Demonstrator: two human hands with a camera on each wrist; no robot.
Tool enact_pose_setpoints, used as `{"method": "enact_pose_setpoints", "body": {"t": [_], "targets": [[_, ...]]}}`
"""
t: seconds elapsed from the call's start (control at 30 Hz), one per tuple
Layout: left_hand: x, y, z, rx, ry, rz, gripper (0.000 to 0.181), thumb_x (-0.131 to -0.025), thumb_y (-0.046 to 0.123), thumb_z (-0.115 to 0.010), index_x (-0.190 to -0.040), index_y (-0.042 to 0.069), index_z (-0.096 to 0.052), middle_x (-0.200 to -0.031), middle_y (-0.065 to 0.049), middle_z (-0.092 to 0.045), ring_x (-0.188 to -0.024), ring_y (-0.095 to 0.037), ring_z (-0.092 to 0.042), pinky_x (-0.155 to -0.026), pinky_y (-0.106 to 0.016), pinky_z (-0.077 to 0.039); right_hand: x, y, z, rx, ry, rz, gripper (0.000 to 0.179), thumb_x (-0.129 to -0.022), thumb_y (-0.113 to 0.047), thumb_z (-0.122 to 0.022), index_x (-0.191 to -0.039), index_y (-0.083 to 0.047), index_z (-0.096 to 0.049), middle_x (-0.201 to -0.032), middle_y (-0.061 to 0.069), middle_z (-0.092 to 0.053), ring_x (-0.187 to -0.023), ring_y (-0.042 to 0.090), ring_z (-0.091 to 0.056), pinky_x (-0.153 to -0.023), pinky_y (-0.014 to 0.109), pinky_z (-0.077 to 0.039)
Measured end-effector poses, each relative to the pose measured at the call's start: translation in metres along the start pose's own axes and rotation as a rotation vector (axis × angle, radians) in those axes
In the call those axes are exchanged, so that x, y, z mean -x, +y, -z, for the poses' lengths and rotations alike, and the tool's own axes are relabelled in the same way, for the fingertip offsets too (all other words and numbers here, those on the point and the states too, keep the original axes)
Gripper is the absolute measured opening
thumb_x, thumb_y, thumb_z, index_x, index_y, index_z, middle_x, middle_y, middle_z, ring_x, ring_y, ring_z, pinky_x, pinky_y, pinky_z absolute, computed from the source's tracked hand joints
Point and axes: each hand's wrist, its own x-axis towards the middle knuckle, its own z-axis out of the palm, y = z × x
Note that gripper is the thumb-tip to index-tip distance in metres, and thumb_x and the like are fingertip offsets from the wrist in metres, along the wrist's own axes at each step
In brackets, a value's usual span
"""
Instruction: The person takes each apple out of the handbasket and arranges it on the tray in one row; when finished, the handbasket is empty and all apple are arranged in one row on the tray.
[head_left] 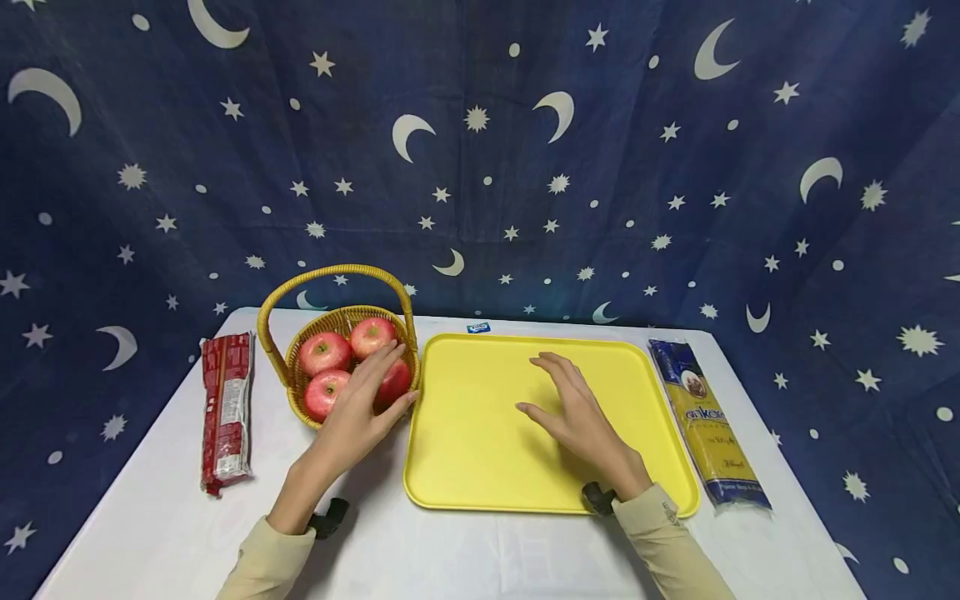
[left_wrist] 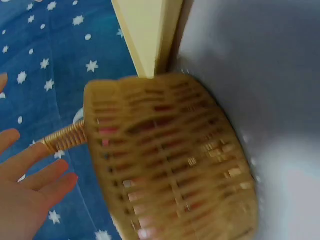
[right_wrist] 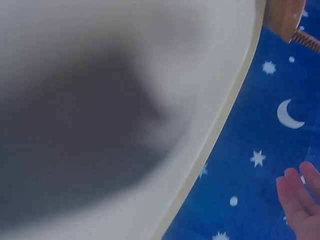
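Note:
In the head view, my left hand (head_left: 352, 423) is held over the front right side of a wicker basket (head_left: 292, 408) with a tall arched handle. Several red apples (head_left: 325, 352) lie inside; the hand partly hides the ones on the right. Its fingers are extended and grip nothing. The left wrist view shows these spread fingers (left_wrist: 47, 182) beside the woven basket wall (left_wrist: 175, 160). Above a yellow tray (head_left: 480, 450) hovers my right hand (head_left: 585, 421), fingers straight and thumb apart, holding nothing. The right wrist view catches its fingertips (right_wrist: 295, 192) past the tray's rim (right_wrist: 225, 115).
A red packet (head_left: 225, 412) lies left of the basket on the white-covered table (head_left: 495, 558). Right of the tray is a blue and yellow packet (head_left: 708, 421). A small blue item (head_left: 477, 327) sits behind the tray. Dark blue star-patterned cloth (head_left: 480, 208) hangs behind.

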Motion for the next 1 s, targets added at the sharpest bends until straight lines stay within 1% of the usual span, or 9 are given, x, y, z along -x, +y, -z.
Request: {"method": "enact_pose_setpoints", "body": {"t": [0.2, 0.3, 0.4, 0.5, 0.67, 0.73, 0.8, 0.9, 1.0], "targets": [[0.012, -0.009, 0.016, 0.019, 0.186, 0.073, 0.058, -0.088, 0.007, -0.080, -0.142, 0.005, -0.059, -0.141, -0.016, -0.062, -0.132, -0.034, -0.057, -0.108, -0.053, -0.047, -0.013, -0.008, -0.012, -0.141, -0.021, -0.041, 0.066, -0.085, -0.025, -0.086, -0.142, -0.009, -0.056, -0.143, 0.012, -0.058, -0.131, 0.035, -0.056, -0.106, 0.056, -0.051], [0.018, -0.014, 0.025, 0.006, 0.308, 0.133, 0.045, -0.086, 0.000, -0.078, -0.129, 0.000, -0.066, -0.126, -0.018, -0.069, -0.115, -0.033, -0.065, -0.098, -0.030, -0.053, -0.020, -0.011, -0.020, -0.228, -0.057, -0.077, 0.065, -0.086, -0.023, -0.085, -0.142, -0.009, -0.056, -0.141, 0.013, -0.059, -0.128, 0.038, -0.058, -0.104, 0.055, -0.052], [0.027, -0.018, 0.034, -0.013, 0.415, 0.236, 0.034, -0.086, -0.005, -0.075, -0.119, -0.003, -0.069, -0.113, -0.019, -0.071, -0.099, -0.028, -0.066, -0.083, -0.009, -0.047, -0.026, -0.016, -0.027, -0.306, -0.100, -0.115, 0.067, -0.086, -0.023, -0.085, -0.143, -0.008, -0.054, -0.142, 0.017, -0.058, -0.128, 0.042, -0.058, -0.106, 0.056, -0.051], [0.035, -0.022, 0.040, -0.012, 0.481, 0.329, 0.027, -0.086, -0.007, -0.071, -0.113, -0.006, -0.069, -0.106, -0.020, -0.070, -0.093, -0.026, -0.064, -0.077, -0.001, -0.044, -0.034, -0.021, -0.034, -0.360, -0.138, -0.142, 0.069, -0.084, -0.023, -0.086, -0.144, -0.008, -0.053, -0.143, 0.018, -0.057, -0.128, 0.042, -0.058, -0.109, 0.056, -0.049], [0.044, -0.032, 0.048, 0.029, 0.546, 0.476, 0.027, -0.088, -0.006, -0.067, -0.114, -0.010, -0.063, -0.108, -0.024, -0.067, -0.099, -0.031, -0.063, -0.078, 0.002, -0.043, -0.050, -0.030, -0.044, -0.393, -0.188, -0.129, 0.070, -0.084, -0.025, -0.087, -0.144, -0.009, -0.054, -0.145, 0.017, -0.057, -0.129, 0.041, -0.058, -0.110, 0.052, -0.049], [0.045, -0.037, 0.052, 0.061, 0.543, 0.550, 0.033, -0.089, -0.003, -0.067, -0.120, -0.010, -0.061, -0.114, -0.025, -0.065, -0.104, -0.032, -0.062, -0.077, 0.004, -0.041, -0.056, -0.033, -0.048, -0.402, -0.210, -0.116, 0.070, -0.084, -0.026, -0.087, -0.144, -0.008, -0.054, -0.145, 0.016, -0.057, -0.128, 0.041, -0.058, -0.111, 0.051, -0.049], [0.044, -0.043, 0.056, 0.115, 0.493, 0.623, 0.042, -0.091, 0.000, -0.066, -0.130, -0.010, -0.056, -0.124, -0.026, -0.062, -0.111, -0.034, -0.060, -0.075, 0.004, -0.039, -0.062, -0.037, -0.052, -0.408, -0.230, -0.103, 0.070, -0.084, -0.026, -0.087, -0.143, -0.008, -0.055, -0.144, 0.015, -0.057, -0.128, 0.040, -0.058, -0.111, 0.050, -0.049], [0.043, -0.056, 0.061, 0.255, 0.354, 0.723, 0.059, -0.095, 0.005, -0.063, -0.149, -0.007, -0.042, -0.143, -0.028, -0.053, -0.124, -0.036, -0.055, -0.076, 0.002, -0.039, -0.069, -0.042, -0.059, -0.421, -0.251, -0.086, 0.068, -0.084, -0.026, -0.087, -0.141, -0.007, -0.056, -0.143, 0.013, -0.058, -0.127, 0.039, -0.059, -0.111, 0.048, -0.050], [0.043, -0.068, 0.066, 0.381, 0.203, 0.807, 0.069, -0.100, 0.008, -0.058, -0.161, 0.000, -0.026, -0.159, -0.025, -0.040, -0.133, -0.031, -0.048, -0.080, 0.000, -0.039, -0.075, -0.048, -0.067, -0.418, -0.271, -0.070, 0.066, -0.084, -0.026, -0.086, -0.140, -0.008, -0.057, -0.142, 0.011, -0.059, -0.127, 0.038, -0.060, -0.110, 0.046, -0.050]]}}
